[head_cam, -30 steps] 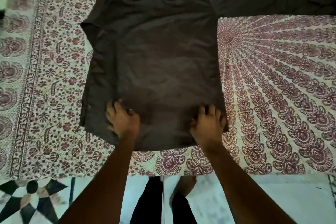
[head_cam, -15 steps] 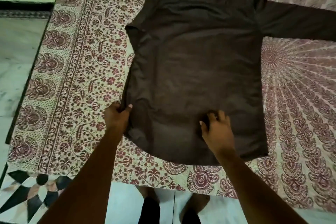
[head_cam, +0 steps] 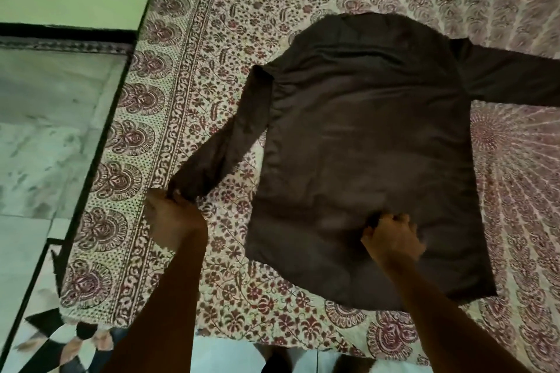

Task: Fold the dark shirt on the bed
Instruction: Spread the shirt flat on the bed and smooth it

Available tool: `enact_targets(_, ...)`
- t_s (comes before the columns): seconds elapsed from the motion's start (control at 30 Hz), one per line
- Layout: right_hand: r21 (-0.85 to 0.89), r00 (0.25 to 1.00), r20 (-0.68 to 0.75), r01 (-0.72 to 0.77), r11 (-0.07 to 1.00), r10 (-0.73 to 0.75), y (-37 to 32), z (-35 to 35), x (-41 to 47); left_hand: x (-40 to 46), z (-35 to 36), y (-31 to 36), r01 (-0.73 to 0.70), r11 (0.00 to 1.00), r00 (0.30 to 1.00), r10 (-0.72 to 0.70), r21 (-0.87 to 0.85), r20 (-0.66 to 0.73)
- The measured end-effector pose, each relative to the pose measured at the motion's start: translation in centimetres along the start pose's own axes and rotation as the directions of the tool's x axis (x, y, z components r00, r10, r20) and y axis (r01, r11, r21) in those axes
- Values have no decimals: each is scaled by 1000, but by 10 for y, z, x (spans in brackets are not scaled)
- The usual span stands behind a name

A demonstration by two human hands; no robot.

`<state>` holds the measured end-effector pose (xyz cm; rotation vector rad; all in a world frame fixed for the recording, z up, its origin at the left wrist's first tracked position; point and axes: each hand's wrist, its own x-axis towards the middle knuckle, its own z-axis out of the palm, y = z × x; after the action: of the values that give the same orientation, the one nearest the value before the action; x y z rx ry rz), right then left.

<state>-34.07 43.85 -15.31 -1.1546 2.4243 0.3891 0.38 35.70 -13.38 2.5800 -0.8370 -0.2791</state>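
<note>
We see the dark shirt (head_cam: 363, 154) lying flat on the patterned bedspread (head_cam: 212, 39); our left hand (head_cam: 172, 218) at 8 o'clock pinches its sleeve cuff (head_cam: 188, 185), while our right hand (head_cam: 392, 239) at 5 o'clock presses curled fingers onto the lower body panel

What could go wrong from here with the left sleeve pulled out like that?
1. The left hand grips only the cuff of the left sleeve; pulling further could drag the dark shirt sideways, since only the right hand pins the body near the hem.
2. The right hand's fingers bunch the cloth, which may set a crease.
3. The right sleeve lies spread out, unfolded, and could shift.
</note>
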Motion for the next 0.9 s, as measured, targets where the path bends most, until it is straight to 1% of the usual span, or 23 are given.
enact_targets(0.03,-12,1000,2,-11,1000,11,-9,-5,0,10,2,1,-46,998,997,43,49,61)
enact_targets(0.07,-25,1000,-11,2,1000,-3,-19,-11,1,17,4,2,-105,988,985,86,117,152)
enact_targets(0.13,-39,993,-46,105,994,-106,-44,-21,8,27,10,12,-222,949,933,140,224,331)
enact_targets(0.17,-15,981,-54,188,982,-188,-59,-26,13,31,14,22,-272,930,908,162,249,386)
enact_targets(0.23,94,926,-49,377,922,-374,-90,-29,28,38,25,47,-408,883,846,271,232,459)
enact_targets(0.3,155,871,-18,488,859,-491,-115,-27,41,41,37,72,-546,820,767,404,174,499)
enact_targets(0.4,172,857,83,490,854,-508,-133,-19,46,29,53,97,-699,704,653,556,126,514)
enact_targets(0.43,195,856,94,486,852,-509,-134,-15,44,19,56,99,-715,692,625,573,95,530)
enact_targets(0.47,216,855,89,484,848,-510,-131,-10,40,6,59,100,-682,729,626,540,58,563)
enact_targets(0.5,223,856,77,485,845,-512,-125,-5,33,-8,60,97,-604,796,640,454,40,620)
enact_targets(0.53,211,862,70,480,852,-503,-115,2,24,-21,62,91,-518,852,642,336,68,689)
enact_targets(0.57,188,871,67,468,863,-487,-102,11,12,-35,61,82,-457,881,636,229,120,737)
enact_targets(0.6,160,880,64,457,875,-471,-88,20,-2,-44,60,70,-430,886,622,153,172,768)
enact_targets(0.63,135,885,57,452,882,-463,-71,29,-18,-53,57,56,-423,882,611,108,208,784)
enact_targets(0.67,120,880,44,464,877,-472,-56,38,-33,-61,53,44,-441,869,601,103,222,792)
enact_targets(0.73,142,869,-11,490,860,-494,-32,52,-57,-70,43,23,-459,871,588,150,175,795)
enact_targets(0.8,199,906,-63,422,884,-418,-18,58,-66,-76,34,11,-393,914,585,168,96,793)
enact_targets(0.83,197,924,-61,383,903,-378,-12,59,-69,-78,31,7,-393,918,570,197,55,798)
enact_targets(0.87,160,927,-53,374,913,-371,-8,60,-74,-79,26,2,-415,910,548,238,14,802)
enact_targets(0.9,98,918,-48,396,913,-393,-5,63,-81,-79,23,-3,-432,902,526,277,-29,804)
